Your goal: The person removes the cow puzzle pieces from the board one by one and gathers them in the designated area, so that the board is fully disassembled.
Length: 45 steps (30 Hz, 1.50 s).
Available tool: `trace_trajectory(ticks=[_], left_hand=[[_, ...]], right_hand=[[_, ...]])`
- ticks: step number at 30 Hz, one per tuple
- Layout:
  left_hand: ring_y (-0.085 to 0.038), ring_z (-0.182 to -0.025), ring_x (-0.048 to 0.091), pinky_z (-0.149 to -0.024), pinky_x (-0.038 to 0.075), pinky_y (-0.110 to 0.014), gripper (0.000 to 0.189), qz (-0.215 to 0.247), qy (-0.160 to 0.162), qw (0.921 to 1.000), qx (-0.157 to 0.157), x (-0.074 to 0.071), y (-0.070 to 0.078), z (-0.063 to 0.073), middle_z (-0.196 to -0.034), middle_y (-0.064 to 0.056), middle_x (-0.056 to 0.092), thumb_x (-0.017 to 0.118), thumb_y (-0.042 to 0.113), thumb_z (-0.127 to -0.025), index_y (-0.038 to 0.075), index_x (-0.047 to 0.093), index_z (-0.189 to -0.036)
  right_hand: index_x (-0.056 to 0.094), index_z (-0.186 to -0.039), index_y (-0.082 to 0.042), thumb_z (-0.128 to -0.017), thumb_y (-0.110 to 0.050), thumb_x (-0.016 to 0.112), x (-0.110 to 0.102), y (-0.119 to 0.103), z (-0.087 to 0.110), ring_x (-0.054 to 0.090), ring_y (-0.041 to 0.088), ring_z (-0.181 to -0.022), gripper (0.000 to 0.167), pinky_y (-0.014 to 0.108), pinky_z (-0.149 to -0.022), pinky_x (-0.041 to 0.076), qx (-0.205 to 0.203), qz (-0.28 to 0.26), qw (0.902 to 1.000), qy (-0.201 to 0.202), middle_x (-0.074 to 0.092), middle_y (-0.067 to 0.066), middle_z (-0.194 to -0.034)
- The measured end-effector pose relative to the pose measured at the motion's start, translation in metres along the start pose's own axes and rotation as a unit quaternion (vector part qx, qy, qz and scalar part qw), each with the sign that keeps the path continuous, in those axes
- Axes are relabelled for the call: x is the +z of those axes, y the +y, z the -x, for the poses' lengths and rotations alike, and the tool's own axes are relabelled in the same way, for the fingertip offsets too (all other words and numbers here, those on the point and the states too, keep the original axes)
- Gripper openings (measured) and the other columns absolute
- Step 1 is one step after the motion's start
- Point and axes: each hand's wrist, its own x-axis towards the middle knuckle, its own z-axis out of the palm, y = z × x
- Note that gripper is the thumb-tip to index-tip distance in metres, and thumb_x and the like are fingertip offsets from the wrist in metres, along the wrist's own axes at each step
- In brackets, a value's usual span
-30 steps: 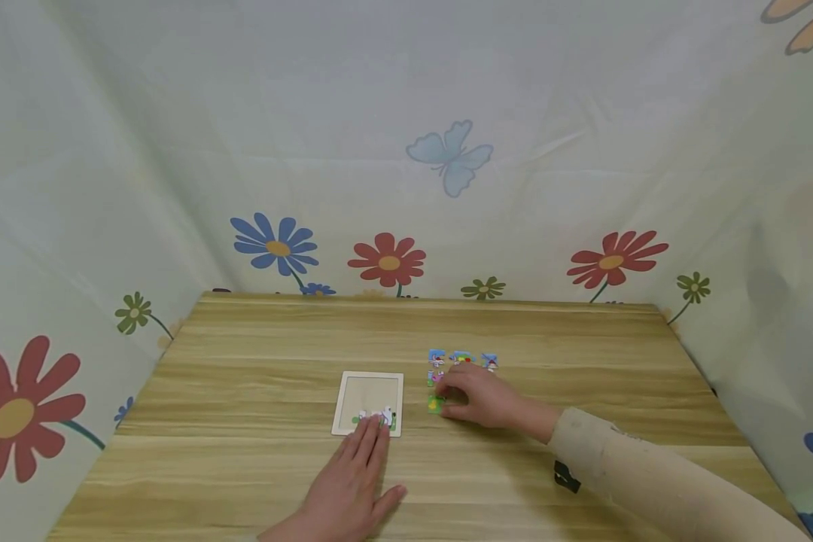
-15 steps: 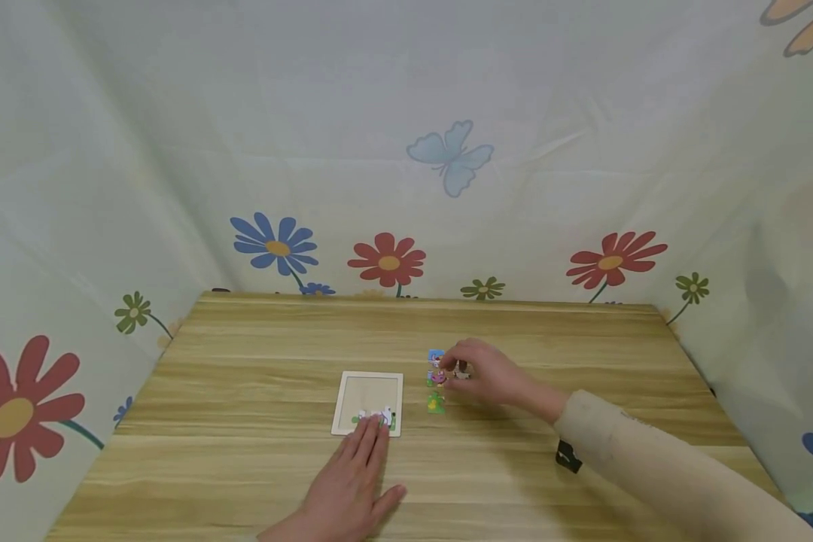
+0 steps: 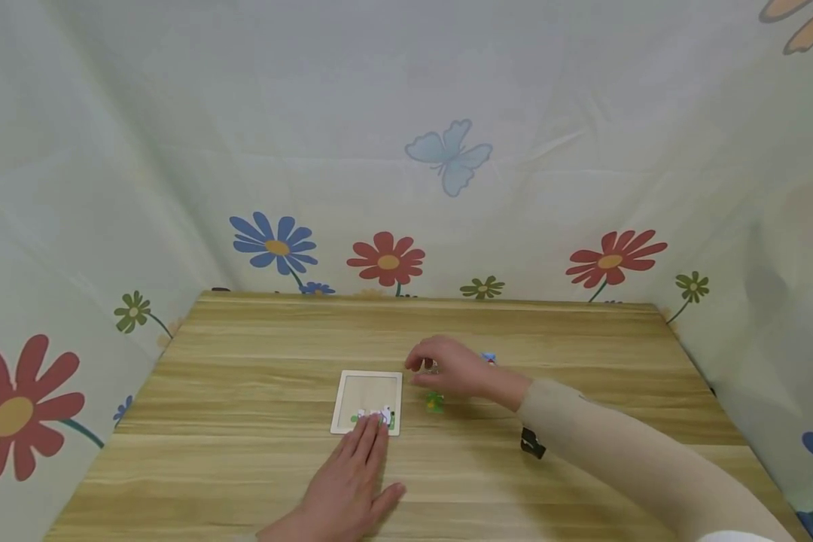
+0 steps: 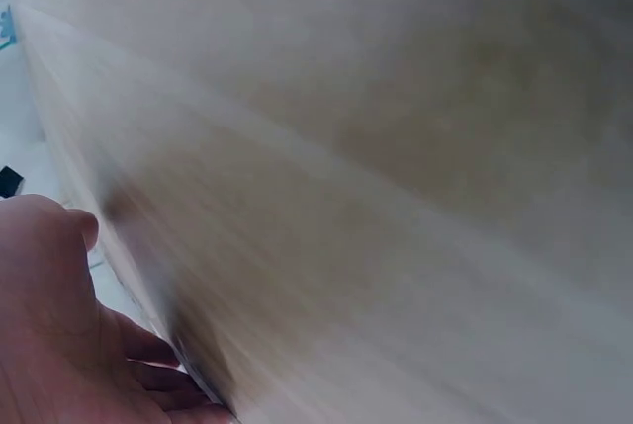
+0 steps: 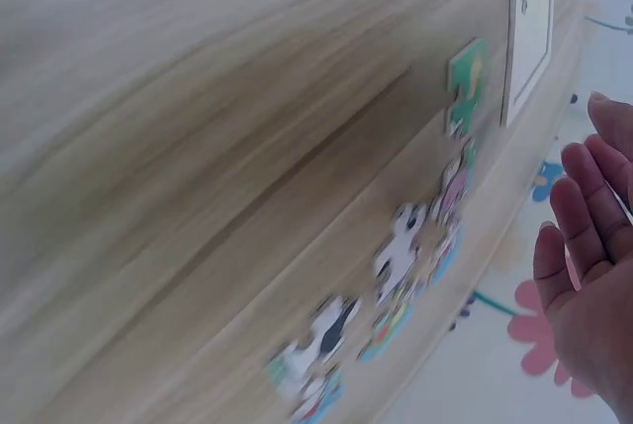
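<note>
My left hand (image 3: 348, 482) lies flat, its straight fingertips resting on the near edge of a shallow puzzle frame (image 3: 336, 403). White and green puzzle pieces (image 3: 387, 415) sit inside that edge, partly under the fingers. In the left wrist view this hand (image 4: 74, 335) shows at the lower left. My right hand (image 3: 457, 366) hovers over loose puzzle pieces right of the frame, thumb and fingers apart and loosely bent. The right wrist view shows its fingers (image 5: 584, 207) with nothing visible between them. Below them lie a green piece (image 5: 467, 83), a pink one (image 5: 453, 184) and white-and-black ones (image 5: 399, 251).
A wooden table (image 3: 257, 346) carries everything. A blue piece (image 3: 489, 357) shows beyond the right wrist, and a blue-and-yellow piece (image 5: 386, 328) lies among the others. A black object (image 3: 532, 444) sits under the right forearm. Flower-printed cloth (image 3: 284, 113) encloses the table's back and sides.
My right hand has risen from beside the green piece, passed over the loose pieces and moved left towards the frame. The left hand has stayed in place.
</note>
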Motion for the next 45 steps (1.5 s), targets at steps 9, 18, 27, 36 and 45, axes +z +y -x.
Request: trace_trajectory(ticks=[9, 18, 27, 36, 45], left_hand=[[-0.043, -0.152, 0.041, -0.121, 0.042, -0.052, 0.078, 0.019, -0.009, 0.9998, 0.008, -0.008, -0.003, -0.002, -0.163, -0.03, 0.042, 0.047, 0.054, -0.111, -0.011, 0.047, -0.154], [-0.041, -0.154, 0.039, -0.121, 0.042, -0.052, 0.078, 0.027, -0.029, 0.9992, 0.001, -0.012, -0.001, -0.005, -0.165, -0.026, 0.041, 0.044, 0.056, -0.112, -0.009, 0.046, -0.156], [-0.04, -0.153, 0.041, -0.12, 0.043, -0.052, 0.077, 0.019, -0.018, 0.9996, 0.008, -0.01, 0.004, -0.007, -0.165, -0.027, 0.042, 0.047, 0.055, -0.111, -0.008, 0.046, -0.156], [-0.039, -0.154, 0.04, -0.12, 0.043, -0.052, 0.077, 0.029, -0.012, 0.9993, 0.022, -0.006, 0.012, -0.01, -0.163, -0.028, 0.043, 0.047, 0.055, -0.111, -0.009, 0.049, -0.154], [-0.04, -0.154, 0.041, -0.122, 0.041, -0.05, 0.078, 0.014, -0.02, 0.9993, 0.028, -0.001, 0.013, -0.012, -0.162, -0.03, 0.044, 0.045, 0.055, -0.111, -0.011, 0.048, -0.153]], right_hand=[[0.078, -0.114, -0.009, -0.104, -0.015, 0.073, 0.016, -0.011, -0.031, 0.062, 0.011, -0.087, 0.013, 0.027, -0.083, 0.055, -0.009, -0.017, 0.9988, -0.045, 0.073, -0.004, -0.1], [0.078, -0.114, -0.011, -0.106, -0.017, 0.07, 0.029, -0.015, -0.047, 0.06, 0.009, -0.087, 0.013, 0.023, -0.082, 0.053, -0.002, -0.035, 0.9959, -0.083, 0.071, -0.007, -0.099], [0.078, -0.11, -0.016, -0.106, -0.02, 0.07, 0.036, -0.013, -0.05, 0.06, 0.006, -0.087, 0.009, 0.021, -0.082, 0.053, 0.013, -0.043, 0.9936, -0.104, 0.071, -0.011, -0.098], [0.078, -0.114, -0.016, -0.105, -0.02, 0.071, 0.041, -0.014, -0.049, 0.059, 0.006, -0.088, 0.011, 0.02, -0.084, 0.052, 0.013, -0.054, 0.9916, -0.117, 0.071, -0.01, -0.099], [0.078, -0.118, -0.013, -0.104, -0.02, 0.073, 0.041, -0.022, -0.048, 0.06, 0.004, -0.089, 0.016, 0.02, -0.086, 0.052, 0.019, -0.065, 0.9888, -0.133, 0.072, -0.009, -0.101]])
